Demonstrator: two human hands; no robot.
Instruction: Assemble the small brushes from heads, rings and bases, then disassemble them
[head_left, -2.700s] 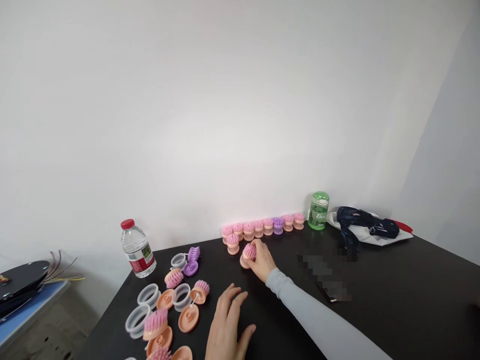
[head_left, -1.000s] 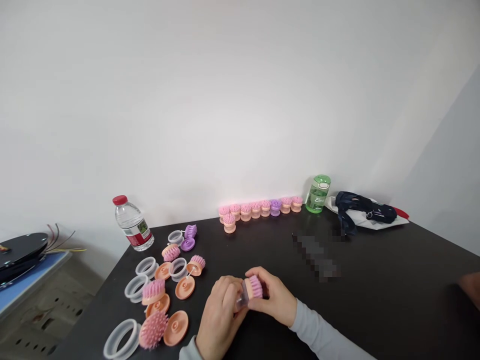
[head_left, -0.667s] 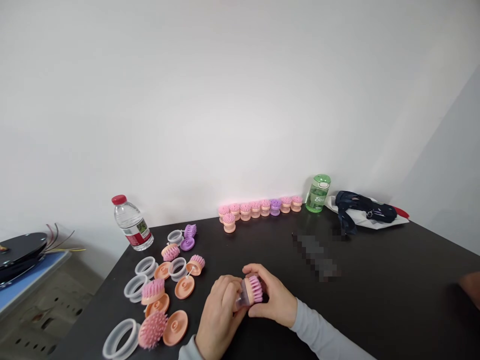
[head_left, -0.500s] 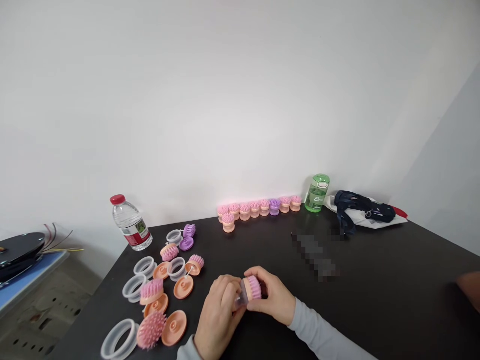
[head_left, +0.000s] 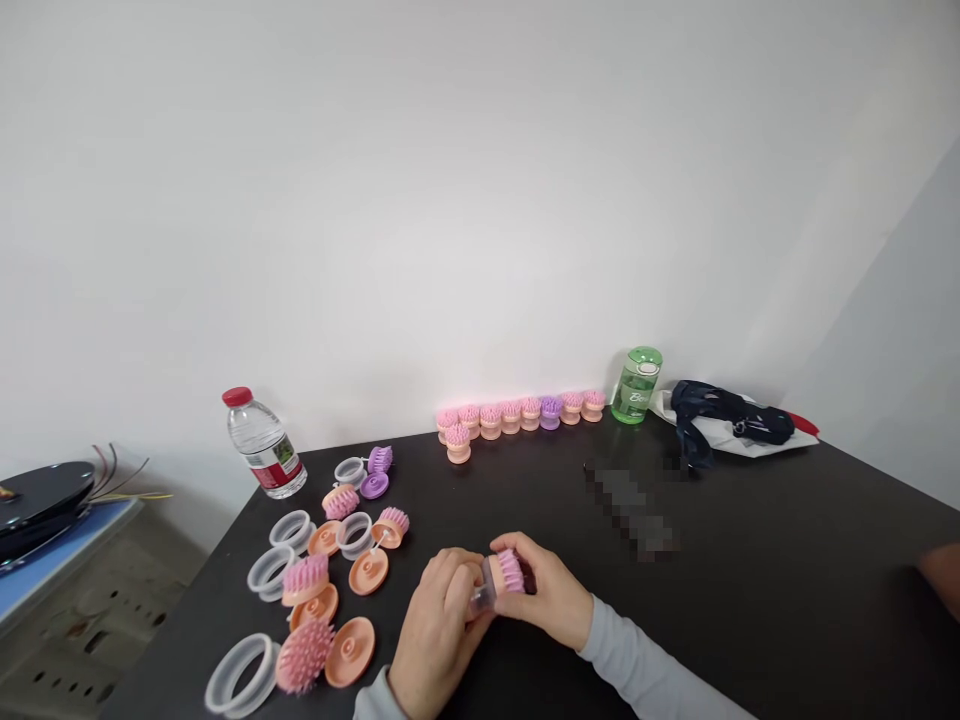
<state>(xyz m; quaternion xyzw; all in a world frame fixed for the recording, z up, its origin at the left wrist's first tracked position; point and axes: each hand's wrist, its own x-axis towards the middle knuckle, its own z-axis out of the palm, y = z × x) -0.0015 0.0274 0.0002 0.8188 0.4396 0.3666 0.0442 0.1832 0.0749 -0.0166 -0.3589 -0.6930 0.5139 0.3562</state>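
Observation:
Low over the front of the black table, a round brush with pink bristles is held sideways between both hands. My right hand is closed around its bristle end. Wrapped round the other end is my left hand, its fingers on a clear plastic part that joins the brush's peach base. Part of that side is hidden by the left fingers. To the left lie loose parts: a pink bristle head, a peach disc, a clear ring and several more like them.
Several assembled brushes stand in a row along the wall, with another brush in front. A water bottle stands back left. Back right are a green bottle and a dark strapped bag. A blurred patch covers something mid-table.
The view has shifted very slightly. Both hands keep the same hold on the brush, with hardly any visible movement.

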